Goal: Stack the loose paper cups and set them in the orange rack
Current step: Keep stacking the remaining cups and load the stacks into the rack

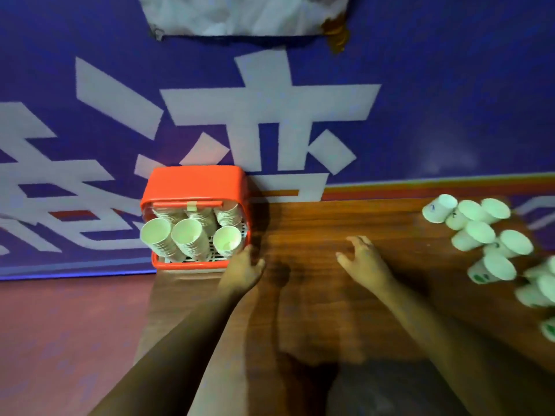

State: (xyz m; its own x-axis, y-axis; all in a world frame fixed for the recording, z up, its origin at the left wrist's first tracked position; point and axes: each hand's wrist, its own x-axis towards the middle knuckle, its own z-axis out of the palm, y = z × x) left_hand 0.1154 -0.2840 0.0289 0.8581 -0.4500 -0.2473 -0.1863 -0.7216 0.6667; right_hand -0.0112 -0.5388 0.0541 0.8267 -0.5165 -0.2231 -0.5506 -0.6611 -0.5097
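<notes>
One orange rack point(192, 187) stood at the counter's point(315, 223) left end, backed against the wall, probably to stop it sliding. It held six cup stacks point(186, 238), three in front and three behind. The left hand point(244, 267) hung empty and relaxed by its corner. The right hand point(363, 259), fingers spread, held nothing. The loose paper cups point(480, 232) lay tumbled far right, perhaps nine; that edge was blurred.

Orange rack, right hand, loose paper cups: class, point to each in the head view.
orange rack point(192, 184): head view, top panel.
right hand point(365, 259): head view, its back.
loose paper cups point(480, 232): head view, one cup's mouth.
</notes>
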